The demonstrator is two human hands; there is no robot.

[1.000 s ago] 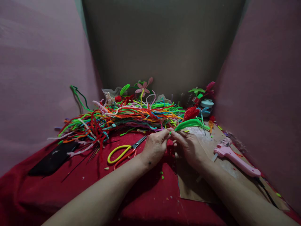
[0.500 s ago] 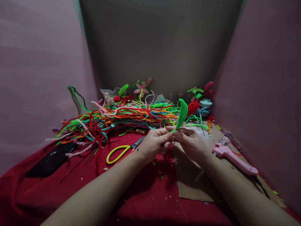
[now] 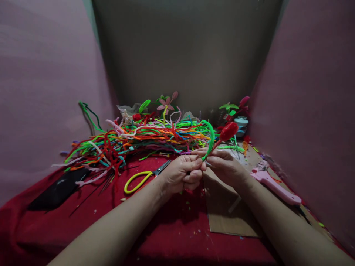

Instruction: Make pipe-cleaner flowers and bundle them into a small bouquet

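Jar (image 3: 241, 121) behind, contents unclear, left hand (image 3: 183, 174) and right hand (image 3: 226, 167) both pinching red-budded flower (image 3: 228, 131)

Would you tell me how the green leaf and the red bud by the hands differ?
The green leaf is long and narrow, while the red bud is plump and rounded. The leaf arches leftward at its tip; the bud leans right on a red stem. Both look fuzzy.

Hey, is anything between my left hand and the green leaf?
Nothing visible: your left hand pinches the green leaf at its lower end. The red bud rises to the right of the leaf, above your right hand.
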